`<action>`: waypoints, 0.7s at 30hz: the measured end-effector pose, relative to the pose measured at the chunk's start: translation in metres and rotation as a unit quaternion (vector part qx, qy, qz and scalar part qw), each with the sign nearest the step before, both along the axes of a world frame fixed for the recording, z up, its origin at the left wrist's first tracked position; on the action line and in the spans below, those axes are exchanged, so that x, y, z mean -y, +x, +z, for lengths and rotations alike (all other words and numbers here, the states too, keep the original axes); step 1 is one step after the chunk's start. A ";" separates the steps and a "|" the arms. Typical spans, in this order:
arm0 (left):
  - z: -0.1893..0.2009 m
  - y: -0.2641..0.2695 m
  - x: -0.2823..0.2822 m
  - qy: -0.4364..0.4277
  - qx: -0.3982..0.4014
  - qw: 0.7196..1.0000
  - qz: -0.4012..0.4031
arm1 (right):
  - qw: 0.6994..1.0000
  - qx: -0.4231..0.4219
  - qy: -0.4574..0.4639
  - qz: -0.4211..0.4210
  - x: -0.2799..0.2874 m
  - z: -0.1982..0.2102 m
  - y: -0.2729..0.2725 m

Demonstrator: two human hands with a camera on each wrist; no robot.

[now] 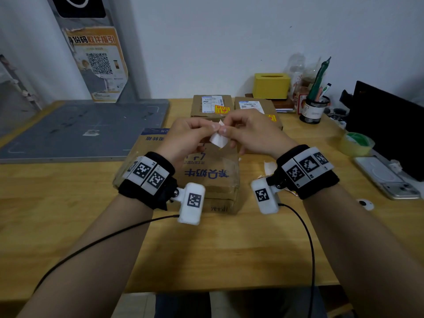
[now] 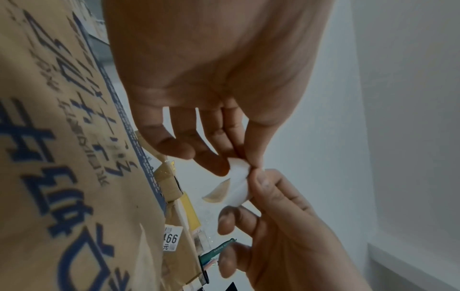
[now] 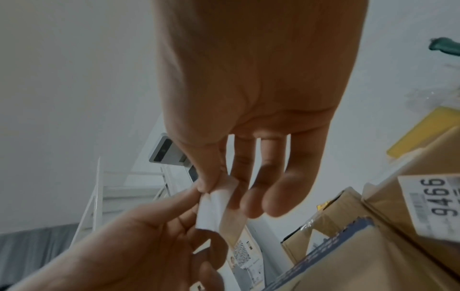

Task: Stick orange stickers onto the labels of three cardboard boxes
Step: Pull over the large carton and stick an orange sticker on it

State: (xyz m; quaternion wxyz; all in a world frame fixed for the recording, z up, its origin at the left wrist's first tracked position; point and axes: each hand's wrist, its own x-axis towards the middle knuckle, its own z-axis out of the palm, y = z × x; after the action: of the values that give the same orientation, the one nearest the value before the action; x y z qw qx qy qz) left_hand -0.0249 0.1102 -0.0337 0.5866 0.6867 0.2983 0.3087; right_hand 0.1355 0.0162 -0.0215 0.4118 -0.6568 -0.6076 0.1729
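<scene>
Both grips pinch sticker | wooden desk (cluttered right) | white wall

Count: 3 cardboard boxes on the table — near box, far-left box, far-right box. 2 orange stickers visible, sticker one and sticker two. 2 hands, left hand and right hand, pinching 1 white paper piece.

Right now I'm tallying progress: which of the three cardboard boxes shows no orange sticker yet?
The nearest box, the big one with blue print lying under both hands. The two far boxes each show a white label with an orange sticker.
</scene>
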 end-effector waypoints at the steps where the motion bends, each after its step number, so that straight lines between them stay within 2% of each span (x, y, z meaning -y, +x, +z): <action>1: 0.000 0.001 0.000 -0.004 0.005 1.000 0.001 | 1.000 -0.017 0.003 0.003 0.000 0.000 -0.001; 7: 0.004 0.004 0.004 0.009 0.017 1.000 0.022 | 0.993 -0.113 0.011 0.002 0.002 0.001 -0.003; 21: 0.004 0.008 0.014 -0.083 0.073 0.993 0.048 | 0.978 -0.188 0.068 -0.059 0.003 0.000 -0.012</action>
State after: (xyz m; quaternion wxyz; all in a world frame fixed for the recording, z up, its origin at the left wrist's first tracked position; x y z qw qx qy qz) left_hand -0.0169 0.0961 -0.0293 0.6464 0.5964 0.3116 0.3598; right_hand 0.1239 0.0136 -0.0218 0.5718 -0.6175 -0.4900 0.2272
